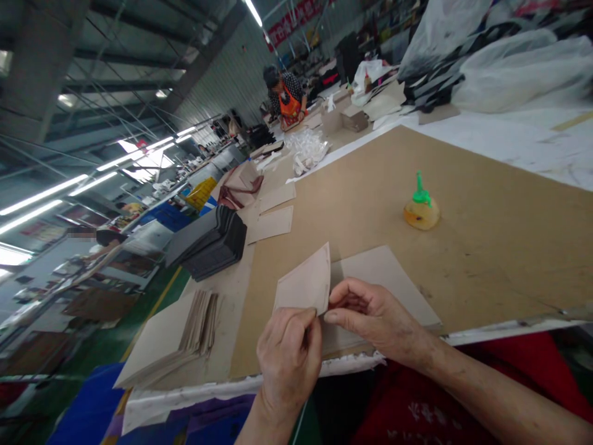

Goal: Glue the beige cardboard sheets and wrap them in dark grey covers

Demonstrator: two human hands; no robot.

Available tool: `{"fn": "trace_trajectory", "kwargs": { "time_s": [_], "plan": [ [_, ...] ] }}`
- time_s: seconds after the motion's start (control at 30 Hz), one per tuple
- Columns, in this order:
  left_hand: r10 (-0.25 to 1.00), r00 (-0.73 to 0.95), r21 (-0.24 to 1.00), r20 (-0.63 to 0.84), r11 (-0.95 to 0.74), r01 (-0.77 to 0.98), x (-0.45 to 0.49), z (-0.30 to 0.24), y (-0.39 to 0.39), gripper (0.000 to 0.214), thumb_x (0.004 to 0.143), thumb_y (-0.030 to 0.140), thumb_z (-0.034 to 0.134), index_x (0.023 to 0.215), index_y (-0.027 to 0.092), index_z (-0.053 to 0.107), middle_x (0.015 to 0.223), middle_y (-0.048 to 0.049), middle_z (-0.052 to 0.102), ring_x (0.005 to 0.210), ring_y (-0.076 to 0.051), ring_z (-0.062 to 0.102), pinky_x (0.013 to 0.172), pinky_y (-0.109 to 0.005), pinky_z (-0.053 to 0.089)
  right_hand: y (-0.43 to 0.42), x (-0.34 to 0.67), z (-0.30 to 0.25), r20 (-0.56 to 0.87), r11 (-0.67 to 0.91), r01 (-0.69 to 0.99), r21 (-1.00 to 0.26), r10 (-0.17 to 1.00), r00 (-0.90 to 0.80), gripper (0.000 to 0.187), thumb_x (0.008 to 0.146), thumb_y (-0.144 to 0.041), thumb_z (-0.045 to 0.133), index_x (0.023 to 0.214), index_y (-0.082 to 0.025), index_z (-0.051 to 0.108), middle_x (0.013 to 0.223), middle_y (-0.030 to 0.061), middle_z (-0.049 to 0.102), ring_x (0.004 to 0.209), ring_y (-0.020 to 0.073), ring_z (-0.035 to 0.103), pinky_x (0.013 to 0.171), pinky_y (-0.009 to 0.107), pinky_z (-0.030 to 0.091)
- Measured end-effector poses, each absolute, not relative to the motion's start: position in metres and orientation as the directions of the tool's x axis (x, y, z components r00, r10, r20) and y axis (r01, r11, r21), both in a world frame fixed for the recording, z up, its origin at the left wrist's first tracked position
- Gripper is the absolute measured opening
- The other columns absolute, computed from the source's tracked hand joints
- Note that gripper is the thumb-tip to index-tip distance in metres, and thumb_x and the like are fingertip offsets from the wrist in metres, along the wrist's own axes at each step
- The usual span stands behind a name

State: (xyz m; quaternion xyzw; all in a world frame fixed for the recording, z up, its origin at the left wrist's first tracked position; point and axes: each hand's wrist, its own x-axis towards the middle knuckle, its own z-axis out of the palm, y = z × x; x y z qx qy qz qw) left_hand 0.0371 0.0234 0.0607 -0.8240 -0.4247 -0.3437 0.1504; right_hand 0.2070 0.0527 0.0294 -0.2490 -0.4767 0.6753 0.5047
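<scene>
Both of my hands pinch one beige paper sheet (306, 283) held up off the brown cardboard work surface (486, 247). My left hand (288, 355) is closed on the sheet's lower edge. My right hand (375, 318) grips its lower right corner with thumb and forefinger. Under my right hand a larger beige sheet (384, 272) lies flat on the cardboard. A yellow glue bottle (420, 207) with a green nozzle stands further back on the cardboard, away from both hands.
A stack of beige sheets (178, 337) lies at the left table edge, a dark grey stack (210, 244) behind it, loose sheets (271, 222) beyond. Plastic bags (504, 62) pile up far right. A person in an orange apron (288, 99) works at the far end.
</scene>
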Motion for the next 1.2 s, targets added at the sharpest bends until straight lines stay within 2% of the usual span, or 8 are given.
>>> {"fn": "trace_trajectory", "kwargs": {
  "time_s": [0.27, 0.57, 0.87, 1.1, 1.2],
  "plan": [
    [0.615, 0.394, 0.059, 0.683, -0.584, 0.81, 0.038, 0.061, 0.022, 0.017, 0.083, 0.002, 0.067, 0.091, 0.017, 0.063, 0.079, -0.0021, 0.068, 0.076, -0.014, 0.063, 0.074, -0.026, 0.05, 0.053, 0.205, 0.027, 0.163, 0.001, -0.439, -0.898, 0.93, -0.331, 0.016, 0.08, -0.027, 0.074, 0.082, -0.019, 0.06, 0.077, -0.0036, 0.065, 0.072, 0.0098, 0.059, 0.068, 0.023, 0.046],
    [0.646, 0.388, 0.093, 0.658, -0.58, 0.809, 0.037, 0.063, 0.022, 0.016, 0.084, 0.003, 0.066, 0.093, 0.016, 0.064, 0.08, -0.0026, 0.069, 0.077, -0.013, 0.064, 0.075, -0.025, 0.05, 0.053, 0.203, 0.032, 0.157, 0.051, -0.337, -0.94, 0.942, -0.297, 0.013, 0.082, -0.028, 0.07, 0.081, -0.019, 0.06, 0.076, -0.0022, 0.065, 0.072, 0.0117, 0.059, 0.067, 0.024, 0.046],
    [0.642, 0.382, 0.096, 0.664, -0.581, 0.809, 0.036, 0.061, 0.023, 0.016, 0.085, 0.005, 0.065, 0.096, 0.017, 0.064, 0.082, -0.0027, 0.07, 0.078, -0.014, 0.066, 0.074, -0.025, 0.052, 0.05, 0.2, 0.038, 0.112, 0.024, -0.312, -0.95, 0.958, -0.265, 0.015, 0.079, -0.031, 0.067, 0.078, -0.019, 0.059, 0.072, -0.0014, 0.063, 0.068, 0.0127, 0.057, 0.063, 0.025, 0.044],
    [0.645, 0.378, 0.086, 0.664, -0.569, 0.818, 0.037, 0.062, 0.026, 0.016, 0.086, 0.006, 0.064, 0.095, 0.019, 0.063, 0.08, -0.0018, 0.07, 0.074, -0.014, 0.067, 0.071, -0.026, 0.052, 0.05, 0.198, 0.035, 0.251, 0.214, -0.199, -0.956, 0.95, -0.185, 0.013, 0.087, -0.025, 0.06, 0.075, -0.02, 0.06, 0.068, -0.0024, 0.06, 0.064, 0.0115, 0.053, 0.059, 0.024, 0.041],
    [0.639, 0.378, 0.086, 0.67, -0.573, 0.815, 0.038, 0.063, 0.026, 0.015, 0.086, 0.006, 0.064, 0.094, 0.018, 0.064, 0.079, -0.0015, 0.07, 0.074, -0.014, 0.066, 0.071, -0.025, 0.052, 0.049, 0.196, 0.032, 0.266, 0.234, -0.186, -0.954, 0.948, -0.175, 0.013, 0.088, -0.023, 0.06, 0.076, -0.02, 0.061, 0.068, -0.0024, 0.061, 0.064, 0.0116, 0.054, 0.06, 0.025, 0.041]
  ]
}}
